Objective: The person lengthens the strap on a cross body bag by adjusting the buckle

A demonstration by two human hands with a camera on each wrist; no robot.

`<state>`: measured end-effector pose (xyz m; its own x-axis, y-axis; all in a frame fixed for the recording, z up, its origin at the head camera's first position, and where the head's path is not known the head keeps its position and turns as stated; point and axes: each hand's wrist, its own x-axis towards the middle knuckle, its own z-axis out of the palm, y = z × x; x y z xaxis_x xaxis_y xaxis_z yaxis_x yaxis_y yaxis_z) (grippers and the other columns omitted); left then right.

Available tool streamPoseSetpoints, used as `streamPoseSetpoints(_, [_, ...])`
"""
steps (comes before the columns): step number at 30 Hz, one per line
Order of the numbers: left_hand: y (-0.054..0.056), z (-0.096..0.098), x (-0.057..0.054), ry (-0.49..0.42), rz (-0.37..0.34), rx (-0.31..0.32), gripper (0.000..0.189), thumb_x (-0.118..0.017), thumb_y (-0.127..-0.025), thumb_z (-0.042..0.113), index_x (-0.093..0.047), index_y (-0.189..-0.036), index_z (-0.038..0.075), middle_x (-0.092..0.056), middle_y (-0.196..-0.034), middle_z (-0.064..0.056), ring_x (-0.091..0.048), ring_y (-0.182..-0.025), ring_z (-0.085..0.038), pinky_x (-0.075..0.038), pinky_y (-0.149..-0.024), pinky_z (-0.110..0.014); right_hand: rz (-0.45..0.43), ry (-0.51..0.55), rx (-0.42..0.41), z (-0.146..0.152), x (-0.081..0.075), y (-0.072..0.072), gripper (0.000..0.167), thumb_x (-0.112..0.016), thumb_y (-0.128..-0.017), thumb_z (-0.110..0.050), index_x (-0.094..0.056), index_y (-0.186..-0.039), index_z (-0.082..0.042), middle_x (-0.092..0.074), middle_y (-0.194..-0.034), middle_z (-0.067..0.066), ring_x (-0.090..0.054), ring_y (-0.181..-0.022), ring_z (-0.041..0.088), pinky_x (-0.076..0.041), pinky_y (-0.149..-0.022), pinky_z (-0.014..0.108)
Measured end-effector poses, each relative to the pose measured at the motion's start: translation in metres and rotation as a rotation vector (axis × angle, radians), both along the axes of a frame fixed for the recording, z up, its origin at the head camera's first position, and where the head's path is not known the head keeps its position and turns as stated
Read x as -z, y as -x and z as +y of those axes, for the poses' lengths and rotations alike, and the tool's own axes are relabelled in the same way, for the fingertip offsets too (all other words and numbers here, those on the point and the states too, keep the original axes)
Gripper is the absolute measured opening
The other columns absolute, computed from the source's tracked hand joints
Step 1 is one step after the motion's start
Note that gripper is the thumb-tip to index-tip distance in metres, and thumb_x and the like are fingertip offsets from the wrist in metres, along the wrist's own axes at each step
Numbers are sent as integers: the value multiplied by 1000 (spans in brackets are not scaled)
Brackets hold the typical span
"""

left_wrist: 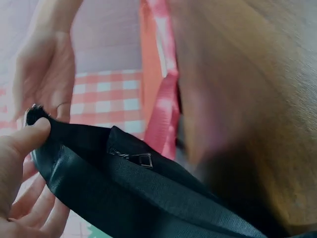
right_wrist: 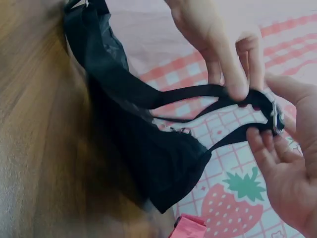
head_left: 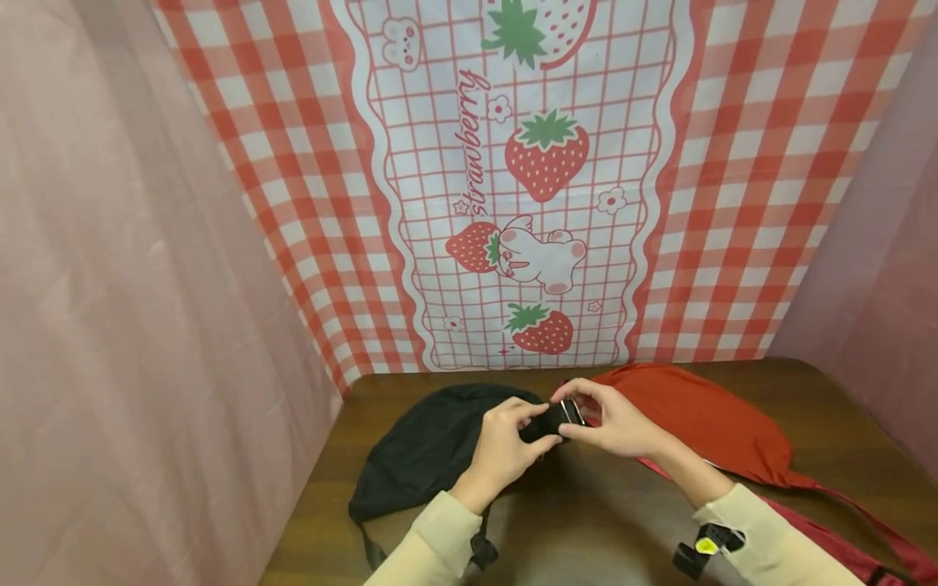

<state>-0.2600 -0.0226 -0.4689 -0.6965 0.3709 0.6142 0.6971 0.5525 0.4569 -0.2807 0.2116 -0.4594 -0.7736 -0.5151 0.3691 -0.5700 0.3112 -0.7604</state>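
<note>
A black waist bag (head_left: 432, 448) lies on the left side of the table, its black strap (head_left: 541, 425) raised between both hands. My left hand (head_left: 500, 446) pinches the strap between thumb and fingers. Just to its right, my right hand (head_left: 619, 419) grips the silver metal buckle (head_left: 573, 413) on that strap. In the right wrist view the strap forms a loop running from the bag (right_wrist: 153, 163) to the buckle (right_wrist: 276, 119). A metal zipper pull (left_wrist: 143, 159) shows along the bag's edge in the left wrist view.
A red bag (head_left: 703, 415) lies at the right on the brown wooden table (head_left: 579, 529), its pinkish-red strap (head_left: 813, 529) trailing to the front right. Behind stands a strawberry-print checked cloth (head_left: 550, 244); a pale pink curtain (head_left: 146, 325) hangs at the left.
</note>
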Motion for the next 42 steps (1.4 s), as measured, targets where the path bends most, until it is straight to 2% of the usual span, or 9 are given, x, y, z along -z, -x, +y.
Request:
streamPoseSetpoints(4, [1,-5,-5,-108,-63,78,41,-94,-83,20,-81,-119,7,-75,-107,-9,-73,-91,-19,-66,-80,-32,-8,74,-20,4,2,0,43,-85,-91,-11,-68,-130,-7,-71,-119,11,-72,-95,12,-63,-87,24])
streamPoseSetpoints(8, [2,-7,-11,-183,-162,121,39,-93,-85,22,-82,-120,9,-76,-107,-9,-75,-90,-18,-65,-82,-26,35,149,-14,4,0,1,42,-87,-87,-3,-73,-127,-5,-73,-114,13,-72,-90,11,-65,-80,27])
streamPoseSetpoints(11, [4,-8,-15,-207,-202,128,39,-93,-85,23,-82,-120,9,-78,-104,-8,-75,-89,-17,-63,-81,-22,56,170,-16,3,-1,3,41,-88,-86,-2,-76,-126,-4,-70,-115,14,-70,-90,10,-66,-78,27])
streamPoseSetpoints(20, [5,-10,-15,-288,-224,146,39,-95,-82,20,-84,-118,12,-81,-103,-5,-74,-88,-17,-63,-80,-25,14,210,-2,2,2,1,41,-86,-87,1,-75,-127,1,-69,-112,10,-67,-88,8,-65,-76,25])
streamPoseSetpoints(25, [7,-9,-15,-295,-227,101,35,-95,-83,21,-85,-115,14,-81,-103,-3,-74,-94,-17,-62,-84,-25,-15,278,-87,1,5,1,44,-77,-93,6,-66,-135,10,-67,-125,12,-72,-101,10,-66,-85,27])
streamPoseSetpoints(28, [7,-9,-16,-301,-252,71,36,-95,-81,19,-85,-115,15,-81,-103,-1,-75,-98,-16,-62,-91,-26,-25,296,-122,1,5,2,43,-72,-96,8,-63,-138,12,-67,-130,12,-73,-107,11,-65,-89,27])
streamPoseSetpoints(32, [6,-8,-17,-301,-266,86,36,-95,-80,13,-84,-115,11,-80,-103,-3,-75,-99,-19,-62,-96,-29,-59,296,-113,1,6,2,41,-75,-95,7,-67,-135,9,-72,-123,11,-74,-102,10,-66,-86,28])
streamPoseSetpoints(38, [6,-5,-19,-220,-228,99,35,-94,-81,12,-84,-114,7,-80,-100,-7,-75,-96,-19,-63,-91,-27,-153,278,-74,-3,2,3,39,-85,-88,1,-71,-125,4,-74,-109,10,-75,-93,12,-67,-82,31])
streamPoseSetpoints(42, [7,-4,-17,-226,-262,97,35,-93,-82,13,-83,-116,8,-79,-102,-6,-74,-98,-19,-62,-94,-28,-215,310,-111,-2,1,5,38,-83,-90,0,-67,-124,7,-74,-112,2,-76,-95,13,-66,-83,30])
